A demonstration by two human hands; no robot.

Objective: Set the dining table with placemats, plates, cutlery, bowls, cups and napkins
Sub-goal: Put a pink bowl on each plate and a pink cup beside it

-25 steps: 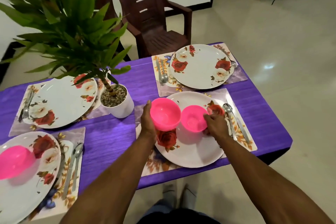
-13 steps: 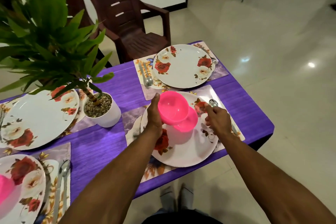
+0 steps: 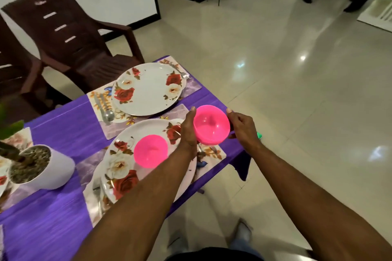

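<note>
**Pink bowl held between both hands over the table's right edge**

Left hand [image 3: 188, 131]: palm against the left wall of a glossy bright pink plastic bowl [image 3: 211, 126], fingers extended upward along its side, thumb hidden behind the hand. Right hand [image 3: 240, 125]: fingers curled at the bowl's right rim, thumb tip raised above it; whether the fingers actually touched the rim could not be told. Bowl was upright, mouth up, lifted clear of the table and sitting above the near right placemat edge.

A second pink plastic bowl [image 3: 151, 151] rested on the near white round plate with red and cream rose print [image 3: 121, 167], toward the plate's upper middle; the left forearm crossed over the plate's right part. The plate lay on a pale floral placemat [image 3: 89, 165], with cutlery partly visible at the plate's lower left edge, too blurred to identify.

Beyond it, a far white rose-print plate [image 3: 148, 89] sat on its own floral placemat [image 3: 191, 87], carrying no bowl. A metal spoon [image 3: 107, 112] lay on that mat just left of the plate; another utensil showed at its upper right.

All stood on a table covered in purple cloth [image 3: 63, 131]. A white pot with gravel and a plant stem [image 3: 42, 167] stood at the left. Two dark brown plastic armchairs [image 3: 74, 38] stood behind the table on a glossy tiled floor.
</note>
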